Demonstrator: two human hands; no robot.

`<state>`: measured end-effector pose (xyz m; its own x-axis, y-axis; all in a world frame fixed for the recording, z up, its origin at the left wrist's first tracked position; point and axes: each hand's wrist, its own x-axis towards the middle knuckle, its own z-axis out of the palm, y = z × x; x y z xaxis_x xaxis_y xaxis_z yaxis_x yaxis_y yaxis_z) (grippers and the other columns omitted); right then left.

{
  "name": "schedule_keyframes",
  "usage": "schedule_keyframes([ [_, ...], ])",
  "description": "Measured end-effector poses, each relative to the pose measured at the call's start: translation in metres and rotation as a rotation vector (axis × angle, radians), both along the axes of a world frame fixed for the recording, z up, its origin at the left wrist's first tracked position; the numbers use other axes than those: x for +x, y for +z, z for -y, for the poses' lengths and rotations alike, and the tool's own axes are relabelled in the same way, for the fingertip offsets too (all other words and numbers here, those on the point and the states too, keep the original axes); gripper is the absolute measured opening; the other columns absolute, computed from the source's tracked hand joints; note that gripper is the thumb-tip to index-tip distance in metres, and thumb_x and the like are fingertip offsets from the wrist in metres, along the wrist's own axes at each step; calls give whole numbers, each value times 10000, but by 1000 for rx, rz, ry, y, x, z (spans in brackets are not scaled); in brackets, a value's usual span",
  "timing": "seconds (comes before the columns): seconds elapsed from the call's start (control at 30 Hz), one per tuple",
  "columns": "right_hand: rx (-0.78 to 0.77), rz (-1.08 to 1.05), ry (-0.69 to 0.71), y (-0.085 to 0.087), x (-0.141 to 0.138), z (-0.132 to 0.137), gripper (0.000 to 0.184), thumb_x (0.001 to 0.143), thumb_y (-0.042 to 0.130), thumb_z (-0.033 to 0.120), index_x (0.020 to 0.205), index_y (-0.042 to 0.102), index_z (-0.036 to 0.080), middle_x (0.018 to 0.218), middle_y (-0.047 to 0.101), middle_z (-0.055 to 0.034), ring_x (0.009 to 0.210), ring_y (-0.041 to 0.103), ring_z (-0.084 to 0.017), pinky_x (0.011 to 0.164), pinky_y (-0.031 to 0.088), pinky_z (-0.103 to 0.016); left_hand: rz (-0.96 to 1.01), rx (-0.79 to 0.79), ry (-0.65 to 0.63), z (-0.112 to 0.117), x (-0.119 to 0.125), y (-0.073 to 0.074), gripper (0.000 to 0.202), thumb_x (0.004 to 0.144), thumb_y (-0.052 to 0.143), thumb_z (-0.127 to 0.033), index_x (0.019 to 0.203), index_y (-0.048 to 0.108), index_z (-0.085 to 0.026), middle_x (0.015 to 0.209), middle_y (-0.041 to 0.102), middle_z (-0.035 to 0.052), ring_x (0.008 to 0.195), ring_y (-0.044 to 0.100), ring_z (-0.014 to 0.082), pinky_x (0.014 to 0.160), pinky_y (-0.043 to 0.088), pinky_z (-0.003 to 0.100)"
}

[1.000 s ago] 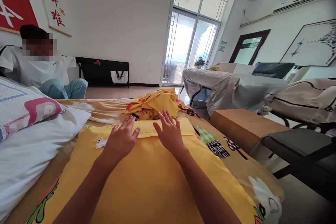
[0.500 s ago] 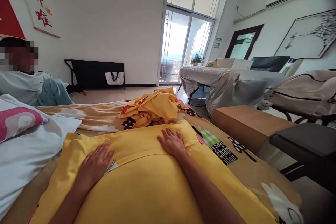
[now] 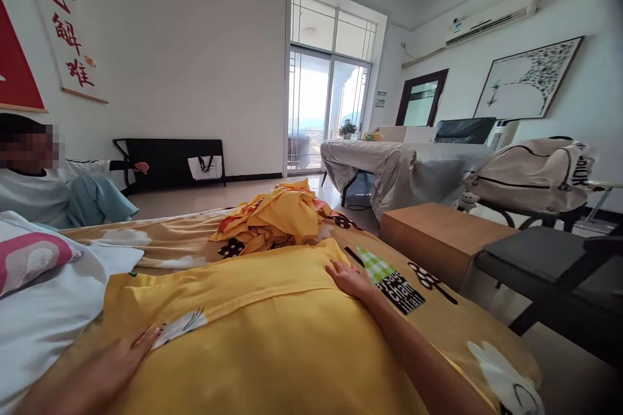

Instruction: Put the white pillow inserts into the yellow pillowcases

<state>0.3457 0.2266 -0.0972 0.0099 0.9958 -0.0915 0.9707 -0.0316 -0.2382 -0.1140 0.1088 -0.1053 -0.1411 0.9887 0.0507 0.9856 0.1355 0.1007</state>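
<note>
A plump yellow pillow (image 3: 272,337) with a seam across its upper part lies right in front of me. My right hand (image 3: 349,279) rests on its far right corner, fingers stretched out and nothing held. On the pillow's left side, beside a white printed patch, is my left hand (image 3: 121,360), slightly blurred, its fingers extended over the cloth. A crumpled yellow cloth (image 3: 277,214) with red and dark prints sits beyond the pillow. Beneath everything spreads a tan patterned bedsheet (image 3: 438,331).
A white pillow (image 3: 111,266) with a pink print lies at left, with a seated person (image 3: 39,188) behind it. To the right stand a brown box (image 3: 438,227), a dark chair (image 3: 530,259) and a beige backpack (image 3: 540,175). Farther back is a plastic-covered table (image 3: 360,152).
My right hand has slid right to the pillow's corner, and my left hand has moved left and nearer to me. The view has tilted up; the seated person's arm is raised.
</note>
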Motion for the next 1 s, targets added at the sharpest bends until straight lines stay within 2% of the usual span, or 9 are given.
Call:
schedule_keyframes([
  [0.13, 107, 36, 120, 50, -32, -20, 500, 932, 331, 404, 1335, 504, 163, 1410, 464, -157, 1365, 331, -283, 1106, 168, -489, -13, 83, -70, -46, 75, 90, 547, 884, 228, -356, 1250, 574, -143, 1166, 664, 145, 1080, 619, 294, 925, 463, 448],
  [0.2, 142, 35, 256, 58, -68, -33, 484, 924, 355, 441, 1345, 487, 242, 1431, 458, -81, 1385, 297, -230, 1126, 150, -439, -49, 171, -198, -78, 129, 106, 532, 869, 223, -218, 1289, 528, -99, 1263, 597, 182, 1154, 576, 274, 979, 417, 435],
  [0.27, 109, 33, 358, 44, -101, -42, 454, 917, 369, 455, 1292, 539, 263, 1378, 522, -56, 1342, 375, -216, 1114, 200, -431, -56, 184, -260, -105, 174, 87, 508, 874, 256, -196, 1299, 517, -96, 1373, 510, 164, 1314, 427, 238, 1091, 295, 417],
  [0.4, 77, 29, 352, -21, -130, -47, 503, 950, 279, 380, 1331, 503, 140, 1401, 479, -148, 1339, 379, -252, 1100, 213, -482, -24, 79, -289, -128, 204, 1, 500, 912, 243, -274, 1243, 577, -103, 1325, 558, 158, 1275, 470, 244, 1075, 327, 425],
  [0.5, 108, 20, 342, -49, -124, -48, 538, 957, 246, 417, 1377, 447, 146, 1445, 427, -133, 1366, 328, -247, 1105, 193, -473, 0, 52, -285, -129, 197, -31, 530, 916, 226, -305, 1274, 547, -84, 1343, 540, 163, 1288, 449, 250, 1096, 287, 447],
  [0.63, 116, 38, 336, -41, -108, -58, 533, 947, 255, 479, 1290, 536, 182, 1379, 507, -121, 1323, 382, -243, 1088, 203, -465, 27, -12, -272, -126, 171, -14, 500, 909, 249, -348, 1212, 602, -164, 1347, 547, 116, 1293, 438, 260, 1090, 270, 491],
  [0.73, 103, 67, 300, -31, -86, -66, 503, 948, 256, 470, 1211, 588, 200, 1333, 542, -128, 1320, 373, -250, 1089, 138, -516, 64, -81, -165, -118, 127, -3, 556, 919, 184, -412, 1214, 604, -197, 1303, 582, 129, 1230, 502, 298, 1031, 321, 548],
  [0.87, 51, 99, 273, -32, -43, -74, 426, 953, 264, 392, 1159, 608, 247, 1278, 579, -122, 1262, 430, -279, 1026, 185, -602, 158, -224, -53, -107, 55, -17, 589, 917, 140, -450, 1330, 511, -253, 1372, 528, 80, 1277, 462, 291, 1079, 242, 584],
  [1.0, 14, 100, 274, -40, -12, -79, 384, 947, 290, 332, 1188, 584, 275, 1316, 549, -101, 1278, 409, -271, 1014, 248, -579, 127, -175, -54, -105, 22, -37, 556, 903, 197, -404, 1341, 506, -257, 1427, 464, 57, 1341, 383, 290, 1109, 149, 617],
])
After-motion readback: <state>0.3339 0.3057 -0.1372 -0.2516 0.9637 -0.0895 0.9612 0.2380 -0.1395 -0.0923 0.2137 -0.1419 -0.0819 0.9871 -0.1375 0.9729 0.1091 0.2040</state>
